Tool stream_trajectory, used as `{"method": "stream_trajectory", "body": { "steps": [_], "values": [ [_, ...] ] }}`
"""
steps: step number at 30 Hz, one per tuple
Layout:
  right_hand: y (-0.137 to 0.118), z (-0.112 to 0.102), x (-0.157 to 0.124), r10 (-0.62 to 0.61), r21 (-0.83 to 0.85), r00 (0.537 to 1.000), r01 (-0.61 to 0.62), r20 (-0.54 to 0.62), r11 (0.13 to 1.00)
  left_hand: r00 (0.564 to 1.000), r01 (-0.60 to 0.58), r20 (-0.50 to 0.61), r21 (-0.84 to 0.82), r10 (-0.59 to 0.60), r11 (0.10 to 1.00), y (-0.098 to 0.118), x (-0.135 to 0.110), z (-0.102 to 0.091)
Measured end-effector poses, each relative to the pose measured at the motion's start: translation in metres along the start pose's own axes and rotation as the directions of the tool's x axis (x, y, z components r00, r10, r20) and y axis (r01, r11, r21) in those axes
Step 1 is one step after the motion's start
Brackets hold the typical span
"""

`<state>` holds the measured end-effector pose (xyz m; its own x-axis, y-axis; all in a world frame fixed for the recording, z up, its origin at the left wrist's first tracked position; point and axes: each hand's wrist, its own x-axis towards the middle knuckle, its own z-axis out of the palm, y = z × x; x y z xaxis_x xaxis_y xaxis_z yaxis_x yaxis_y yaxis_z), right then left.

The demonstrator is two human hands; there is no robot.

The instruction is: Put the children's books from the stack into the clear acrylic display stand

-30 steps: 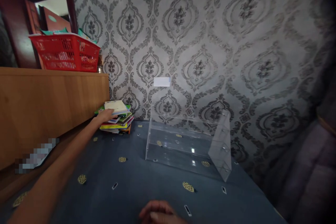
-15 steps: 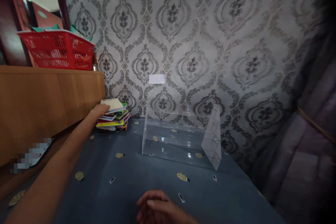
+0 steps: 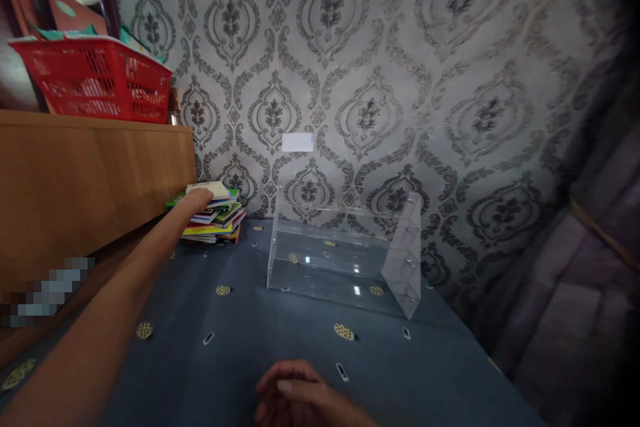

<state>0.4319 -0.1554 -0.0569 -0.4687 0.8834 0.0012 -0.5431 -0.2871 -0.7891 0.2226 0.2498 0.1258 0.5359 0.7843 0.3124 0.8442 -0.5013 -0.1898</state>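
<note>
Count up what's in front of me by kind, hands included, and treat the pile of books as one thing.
Book stacks: 1, the book stack under the left hand.
Clear racks: 1, the clear rack.
Red baskets: 1, the red basket.
Hands: 2, with the right hand on the blue cloth.
Total: 5.

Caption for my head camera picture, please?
Left hand on a book stack, right hand over blue cloth, clear rack beside.
</note>
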Motion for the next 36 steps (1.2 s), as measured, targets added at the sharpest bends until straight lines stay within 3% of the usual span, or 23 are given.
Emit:
{"method": "stream_trajectory", "body": {
  "steps": [6, 11, 18, 23, 29, 36],
  "values": [
    [-0.002, -0.001, 0.005, -0.001, -0.046, 0.998, 0.003, 0.060, 0.999, 0.997, 0.060, -0.064, 0.105, -0.054, 0.993, 0.005, -0.045, -0.015],
    [-0.006, 0.003, 0.003, -0.004, -0.079, 0.999, 0.007, 0.045, 0.997, 0.987, 0.091, -0.139, 0.091, -0.078, 0.992, 0.024, -0.073, -0.001],
    [-0.008, 0.003, 0.001, 0.014, -0.150, 1.000, -0.010, 0.025, 0.989, 0.977, 0.198, -0.079, 0.010, -0.196, 0.980, 0.037, -0.069, 0.019],
    [-0.011, 0.005, 0.000, 0.054, -0.184, 0.999, -0.053, 0.001, 0.982, 0.972, 0.230, -0.049, -0.008, -0.230, 0.973, 0.040, -0.069, 0.022],
    [-0.012, 0.007, -0.003, 0.063, -0.178, 0.998, -0.067, -0.029, 0.982, 0.959, 0.259, -0.103, -0.049, -0.263, 0.965, 0.047, -0.077, 0.020],
    [-0.007, -0.007, -0.004, 0.079, -0.184, 0.994, -0.093, -0.080, 0.979, 0.933, 0.303, -0.180, -0.074, -0.312, 0.950, 0.050, -0.082, 0.034]
  ]
}}
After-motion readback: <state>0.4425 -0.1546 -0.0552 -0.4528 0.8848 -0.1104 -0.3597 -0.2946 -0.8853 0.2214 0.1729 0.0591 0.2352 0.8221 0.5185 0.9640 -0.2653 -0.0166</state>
